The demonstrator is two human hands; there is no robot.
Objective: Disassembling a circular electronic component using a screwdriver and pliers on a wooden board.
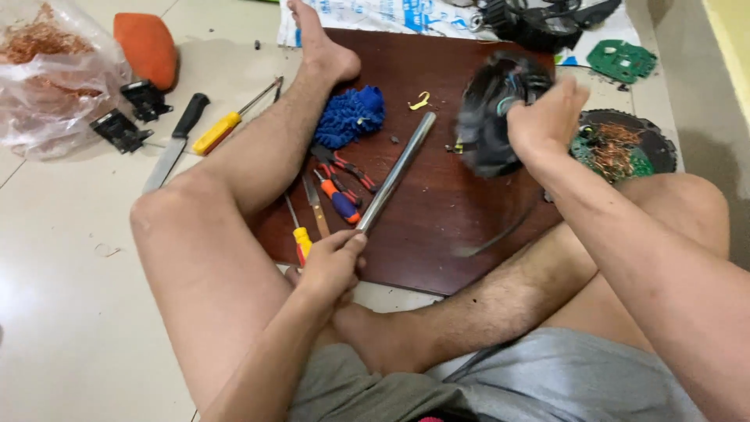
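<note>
Pale glossy floor tiles (62, 312) with thin joints spread around a dark red-brown wooden board (437, 211) lying flat on them. Right of the board, a yellow wall (734, 47) edge rises. Soft even light falls across the tiles.

- Worn on the head, looking steeply down over lap and bent legs.
- Facing forward across a dark wooden board (437, 234) on the tiled floor.
- Close in: left hand (332, 266) low and left of centre, right hand (547, 117) higher and to the right.
- Just one view, so nothing shared with another.
- Beyond the hands, only floor up to the frame's top edge.
</note>
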